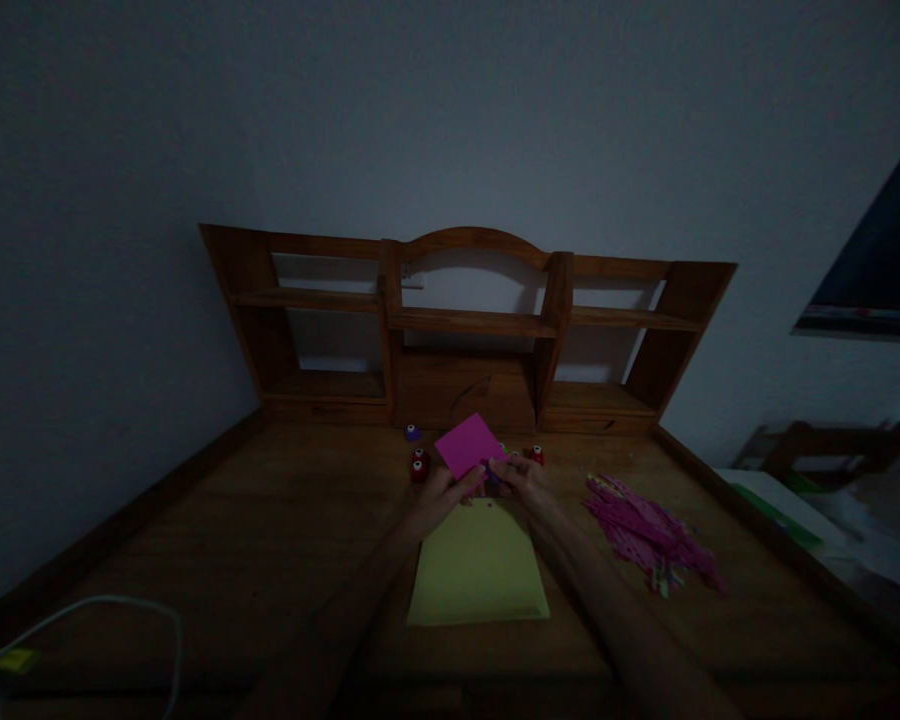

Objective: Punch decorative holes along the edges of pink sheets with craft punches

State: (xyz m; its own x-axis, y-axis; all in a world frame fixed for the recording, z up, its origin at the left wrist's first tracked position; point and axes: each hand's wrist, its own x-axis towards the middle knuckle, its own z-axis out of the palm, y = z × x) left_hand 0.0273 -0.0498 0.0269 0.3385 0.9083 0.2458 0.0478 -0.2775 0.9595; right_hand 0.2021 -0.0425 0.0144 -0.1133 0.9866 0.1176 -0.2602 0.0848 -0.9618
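Observation:
A square sheet of pink paper (pixel 469 443) is held tilted above the table by my left hand (pixel 441 492), whose fingers pinch its lower edge. My right hand (pixel 525 478) is closed around a small purple craft punch (pixel 492 477) at the paper's lower right corner. Whether the paper sits inside the punch's slot is too dark to tell. Beneath both hands lies a pale yellow sheet or folder (pixel 480 570), with small dark and pink bits near its top edge. Red punches (pixel 419 467) stand left of the paper, and another red punch (pixel 537 455) is behind my right hand.
Another purple punch (pixel 412 433) sits farther back. On the right is a heap of pink paper scraps (pixel 645 530) mixed with pale bits. A wooden shelf unit (pixel 465 322) lines the table's back. A white cable (pixel 120 600) curves at front left, near something yellow (pixel 13 660).

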